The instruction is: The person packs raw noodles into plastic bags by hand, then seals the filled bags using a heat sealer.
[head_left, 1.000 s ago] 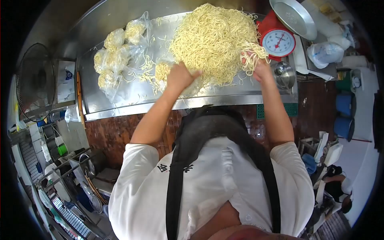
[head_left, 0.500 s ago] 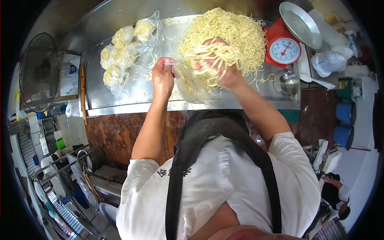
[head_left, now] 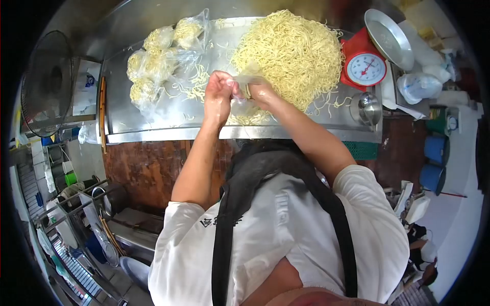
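Swinging left across the noodle heap since half a second ago, the right hand has gone from above the strands to the one plastic bag between the worker's two hands. One left hand grips the bag's edge between thumb and fingers. Film covers the right hand's fingertips, and whether they clutch noodles cannot be told. One large heap rises just beyond the right hand on the steel table, with stray strands scattered to that hand's right. To the left hand's left lie more loose noodles, and past them at least five bagged portions, bunched so closely that an exact count is uncertain. Well to the right hand's right stands one red dial scale; one metal pan sits beyond it, and one metal bowl rests nearer the table's front edge. Farther right, off the table, are two blue bins.
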### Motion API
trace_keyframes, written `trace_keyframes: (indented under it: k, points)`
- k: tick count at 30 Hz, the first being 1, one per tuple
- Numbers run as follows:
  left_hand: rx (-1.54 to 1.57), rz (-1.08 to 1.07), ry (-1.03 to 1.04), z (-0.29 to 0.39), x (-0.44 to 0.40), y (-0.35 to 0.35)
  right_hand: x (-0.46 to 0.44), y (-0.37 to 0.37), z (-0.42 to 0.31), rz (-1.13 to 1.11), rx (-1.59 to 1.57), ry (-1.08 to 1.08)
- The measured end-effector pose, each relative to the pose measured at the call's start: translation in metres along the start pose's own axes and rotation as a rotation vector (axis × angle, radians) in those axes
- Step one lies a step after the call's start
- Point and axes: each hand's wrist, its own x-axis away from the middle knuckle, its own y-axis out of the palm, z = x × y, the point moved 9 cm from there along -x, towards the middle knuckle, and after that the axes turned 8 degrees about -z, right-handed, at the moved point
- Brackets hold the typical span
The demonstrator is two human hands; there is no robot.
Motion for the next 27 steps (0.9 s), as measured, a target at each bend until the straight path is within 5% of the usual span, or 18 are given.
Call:
trace_keyframes:
  k: [1,4,5,8,11,15,18,20,22,25,27]
  points:
    - [0.082,-0.044,-0.025,0.005,-0.001,0.007,0.024,0.007,-0.029,0.072,-0.319,-0.015]
    - [-0.121,0.075,-0.124,0.002,-0.006,-0.018,0.021,0.02,-0.03,-0.257,1.064,0.15]
    - [-0.123,0.197,-0.074,0.0,-0.007,-0.044,0.025,0.014,-0.031,-0.172,1.082,0.192]
    - [-0.139,0.245,-0.148,0.01,-0.001,-0.077,0.074,0.02,-0.108,-0.195,1.042,-0.414]
    - [-0.147,0.336,-0.086,0.018,0.006,-0.103,0.103,0.033,-0.14,-0.538,1.187,0.1]
    - [-0.159,0.507,0.276,0.104,0.013,-0.16,0.103,0.075,-0.2,-0.094,1.121,-0.772]
    - [-0.459,0.642,0.625,0.228,0.033,-0.197,0.117,0.106,-0.263,0.017,0.905,-1.117]
    - [-0.458,0.558,0.787,0.29,0.033,-0.234,0.119,0.112,-0.268,0.038,0.841,-1.103]
    - [-0.694,0.561,0.782,0.335,0.028,-0.271,0.126,0.106,-0.258,-0.019,0.822,-1.095]
    - [-0.546,0.597,0.729,0.354,-0.01,-0.344,0.147,0.071,-0.224,-0.039,0.877,-1.045]
    - [-0.224,0.264,0.668,0.343,-0.065,-0.457,0.166,0.028,-0.204,0.013,0.876,-0.878]
